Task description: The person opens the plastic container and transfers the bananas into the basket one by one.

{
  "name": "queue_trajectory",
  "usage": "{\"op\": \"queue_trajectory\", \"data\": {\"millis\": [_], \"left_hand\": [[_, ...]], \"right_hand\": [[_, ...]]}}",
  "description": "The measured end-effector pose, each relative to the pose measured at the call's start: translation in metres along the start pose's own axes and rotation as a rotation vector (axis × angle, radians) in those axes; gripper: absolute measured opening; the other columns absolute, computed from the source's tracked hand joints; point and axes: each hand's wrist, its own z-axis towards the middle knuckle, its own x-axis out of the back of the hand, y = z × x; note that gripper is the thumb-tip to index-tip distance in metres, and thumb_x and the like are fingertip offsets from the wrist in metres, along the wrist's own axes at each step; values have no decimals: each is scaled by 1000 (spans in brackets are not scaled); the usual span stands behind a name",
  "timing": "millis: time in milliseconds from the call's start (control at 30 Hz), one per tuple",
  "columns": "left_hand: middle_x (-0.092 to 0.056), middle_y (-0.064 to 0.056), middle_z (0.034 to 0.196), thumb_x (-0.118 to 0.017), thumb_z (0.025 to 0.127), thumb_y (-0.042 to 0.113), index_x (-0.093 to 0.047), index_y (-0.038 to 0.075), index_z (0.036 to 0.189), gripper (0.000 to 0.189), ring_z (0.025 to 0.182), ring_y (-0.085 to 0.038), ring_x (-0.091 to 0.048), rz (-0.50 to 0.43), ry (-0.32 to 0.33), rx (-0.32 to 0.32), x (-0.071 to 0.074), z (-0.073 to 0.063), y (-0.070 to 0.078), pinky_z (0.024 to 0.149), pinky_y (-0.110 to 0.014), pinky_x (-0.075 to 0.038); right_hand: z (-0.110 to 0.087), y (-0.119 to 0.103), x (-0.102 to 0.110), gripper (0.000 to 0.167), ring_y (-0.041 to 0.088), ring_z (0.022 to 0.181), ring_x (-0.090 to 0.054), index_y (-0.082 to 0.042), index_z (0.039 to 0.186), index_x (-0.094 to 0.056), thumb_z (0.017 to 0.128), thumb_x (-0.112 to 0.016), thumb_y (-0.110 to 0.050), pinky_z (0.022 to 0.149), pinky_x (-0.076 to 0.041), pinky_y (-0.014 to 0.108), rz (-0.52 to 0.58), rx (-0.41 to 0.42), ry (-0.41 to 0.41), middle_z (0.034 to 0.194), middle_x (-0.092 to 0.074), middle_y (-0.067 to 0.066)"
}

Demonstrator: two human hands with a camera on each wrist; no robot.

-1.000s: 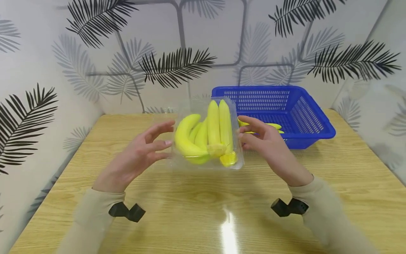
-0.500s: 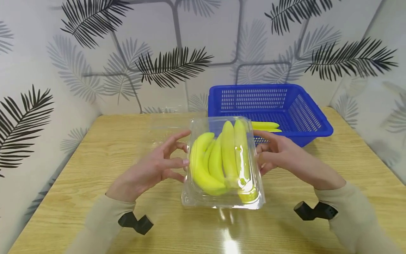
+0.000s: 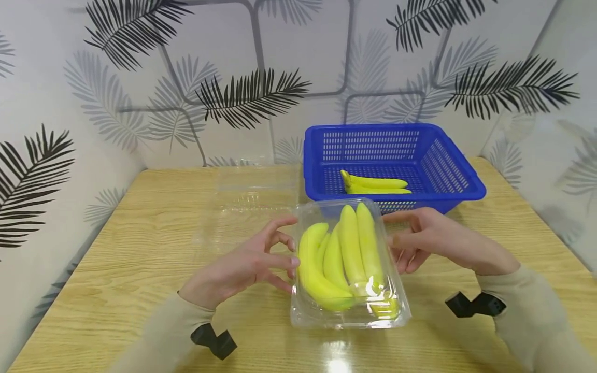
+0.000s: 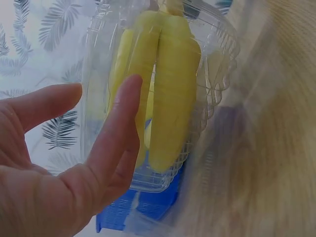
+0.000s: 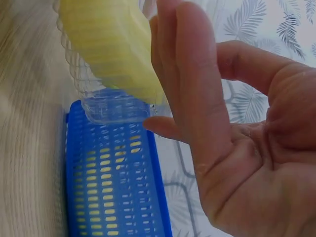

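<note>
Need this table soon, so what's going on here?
A person is holding a clear plastic box of yellow bananas between two hands, the left hand at one side and the right hand at the other. The box is in front of a blue basket, where more bananas lie. Some clear plastic also lies on the wooden table, left of the basket. Whether the box touches the table is hard to tell.

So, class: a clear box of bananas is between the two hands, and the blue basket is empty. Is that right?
Not quite: the basket isn't empty; the head view shows bananas in it. The box is indeed between the left hand and right hand.
</note>
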Motion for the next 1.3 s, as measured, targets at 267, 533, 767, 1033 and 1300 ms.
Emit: {"op": "queue_trajectory", "data": {"millis": [267, 533, 767, 1033, 1300], "left_hand": [[-36, -19, 127, -73, 85, 4, -25, 26, 152, 86, 87, -32, -63, 41, 26, 32, -7, 7, -14, 80, -51, -57], [-33, -19, 131, -68, 86, -4, -24, 24, 156, 88, 80, -31, -65, 33, 37, -16, -10, 14, -25, 82, -50, -57], [-34, -19, 136, -66, 87, -3, -26, 17, 156, 83, 84, -30, -66, 52, 38, -36, -10, 16, -28, 88, -49, -54], [-40, -14, 144, -68, 88, 2, -38, 10, 151, 70, 102, -28, -65, 158, 45, -57, -12, 17, -29, 93, -40, -52], [-35, -9, 150, -68, 88, 3, -35, 14, 153, 74, 111, -26, -61, 195, 56, -67, -16, 19, -35, 96, -37, -51]], "right_hand": [[1, 12, 4, 65, 36, 72, -69, 9, 146, -32, 93, -64, -10, 66, -59, 48, -34, -91, -19, 83, -69, 22], [7, 29, 8, 71, 36, 74, -70, 10, 149, -24, 92, -64, -7, 67, -59, 50, -29, -94, -49, 84, -69, 21], [13, 45, 15, 70, 37, 78, -70, 12, 146, -26, 92, -65, -7, 69, -59, 51, -1, -65, -73, 88, -70, 22], [16, 62, 27, 67, 37, 81, -69, 9, 143, -31, 90, -68, -8, 71, -59, 49, 63, -84, -49, 94, -69, 23], [20, 73, 29, 64, 30, 80, -69, 8, 141, -30, 92, -68, -7, 77, -58, 50, 181, -74, -69, 95, -68, 20]]}}
